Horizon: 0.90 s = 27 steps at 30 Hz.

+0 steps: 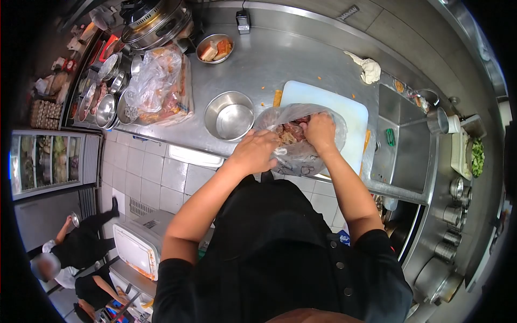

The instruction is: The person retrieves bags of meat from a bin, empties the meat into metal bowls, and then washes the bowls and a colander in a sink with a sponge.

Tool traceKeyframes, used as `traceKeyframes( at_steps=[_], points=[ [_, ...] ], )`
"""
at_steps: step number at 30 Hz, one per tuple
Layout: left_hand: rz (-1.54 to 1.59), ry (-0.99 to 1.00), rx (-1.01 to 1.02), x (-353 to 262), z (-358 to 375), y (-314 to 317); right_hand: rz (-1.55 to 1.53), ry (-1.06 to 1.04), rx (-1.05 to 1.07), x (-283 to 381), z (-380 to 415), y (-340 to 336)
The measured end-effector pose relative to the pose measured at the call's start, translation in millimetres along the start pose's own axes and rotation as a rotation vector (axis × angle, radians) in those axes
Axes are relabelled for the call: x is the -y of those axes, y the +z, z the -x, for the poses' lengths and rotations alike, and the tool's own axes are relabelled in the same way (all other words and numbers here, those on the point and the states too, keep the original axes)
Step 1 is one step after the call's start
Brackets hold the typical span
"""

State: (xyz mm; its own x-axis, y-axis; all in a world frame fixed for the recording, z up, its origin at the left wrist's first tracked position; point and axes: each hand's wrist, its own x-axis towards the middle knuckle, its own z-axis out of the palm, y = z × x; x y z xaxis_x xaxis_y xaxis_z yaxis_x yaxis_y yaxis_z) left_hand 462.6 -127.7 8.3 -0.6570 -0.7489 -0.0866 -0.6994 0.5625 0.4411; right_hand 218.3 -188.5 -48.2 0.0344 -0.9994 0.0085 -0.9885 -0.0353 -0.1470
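Observation:
A clear plastic bag [304, 156] with dark red meat [292, 131] in it lies open at the front edge of the steel counter, partly over a white cutting board [353, 116]. My left hand [254, 152] is closed on the bag's left rim. Inside the opening, my right hand [320, 131] has its fingers curled at the meat; the fingertips are partly hidden, so what they grip is unclear. Just left of the bag stands a round steel pot [229, 116] with nothing visible inside.
Bagged reddish food [167, 102] and steel bowls [106, 110] stand at the left. A small bowl [215, 48] holds food pieces. At the right are a sink [401, 148] and a cloth [369, 70]. Other people [81, 237] are at the lower left.

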Motion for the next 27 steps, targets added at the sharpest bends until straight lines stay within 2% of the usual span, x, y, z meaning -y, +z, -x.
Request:
traceKeyframes(
  at_steps=[4,6,7,9,10,12,15,17,18,21,22,24,25,26,27],
  points=[
    [0.099,-0.045,-0.055,1,5,-1,-0.135,0.139,0.078,-16,-11,37],
    [0.14,-0.046,-0.085,4,10,-5,-0.503,0.102,0.108,-32,-9,29],
    [0.188,-0.024,-0.097,6,12,-6,-0.5,0.098,0.107,-37,-4,24],
    [0.232,-0.003,-0.121,12,16,-11,-0.89,0.212,0.106,-43,4,8],
    [0.287,0.008,-0.157,15,17,-14,-0.887,0.207,0.104,-41,6,-7],
    [0.34,0.018,-0.195,16,21,-25,-1.364,0.252,0.211,-28,11,-51],
    [0.491,-0.007,-0.271,15,18,-55,-1.486,0.128,0.282,-3,14,-112],
    [0.855,-0.093,-0.273,19,13,-70,-1.522,0.059,0.243,29,15,-150],
    [0.852,-0.09,-0.276,31,8,-67,-1.557,-0.007,0.209,45,14,-164],
    [1.88,-0.056,0.07,61,0,-65,-1.558,-0.137,0.213,98,6,-181],
    [1.877,-0.049,0.07,71,3,-68,-1.53,-0.21,0.178,118,2,-182],
    [2.023,0.129,0.408,95,11,-73,-1.412,-0.249,0.129,144,-7,-172],
    [1.99,0.017,0.241,95,17,-78,-1.277,-0.18,0.101,155,-10,-169],
    [1.985,0.021,0.242,98,22,-77,-1.144,-0.111,0.073,164,-12,-163],
    [1.949,-0.052,-0.017,102,26,-70,-0.973,-0.123,-0.003,167,-15,-149]
  ],
)
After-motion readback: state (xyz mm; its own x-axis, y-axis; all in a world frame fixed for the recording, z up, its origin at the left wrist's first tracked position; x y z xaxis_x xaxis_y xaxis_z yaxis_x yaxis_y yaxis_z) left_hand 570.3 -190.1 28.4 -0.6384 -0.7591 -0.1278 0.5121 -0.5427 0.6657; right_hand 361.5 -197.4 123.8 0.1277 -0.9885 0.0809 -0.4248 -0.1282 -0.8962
